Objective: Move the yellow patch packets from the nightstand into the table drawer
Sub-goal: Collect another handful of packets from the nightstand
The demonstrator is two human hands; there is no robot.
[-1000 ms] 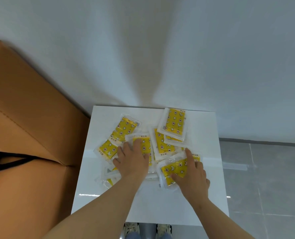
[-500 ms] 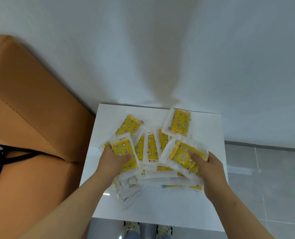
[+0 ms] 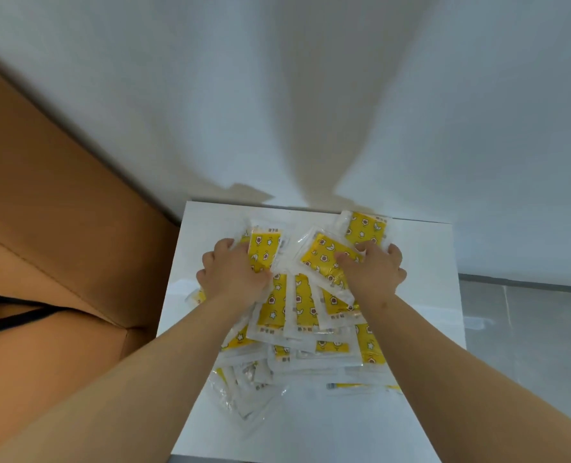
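Clutching yellow patch packets (image 3: 272, 309), the left grip (image 3: 234, 275) and right grip (image 3: 374, 274) are curling tight. Packets are lying heaped across the white bench (image 3: 427, 259).

both hands (image 3: 235, 279) (image 3: 372, 274) grip yellow patch packets (image 3: 297, 305) heaped on white nightstand (image 3: 424, 262).

Bare arms here — both forearms uncovered right to the lower edge of shot. The left hand (image 3: 234, 275) bare, the right hand (image 3: 372, 272) bare — and a faint small fleck on the right forearm by the wrist.
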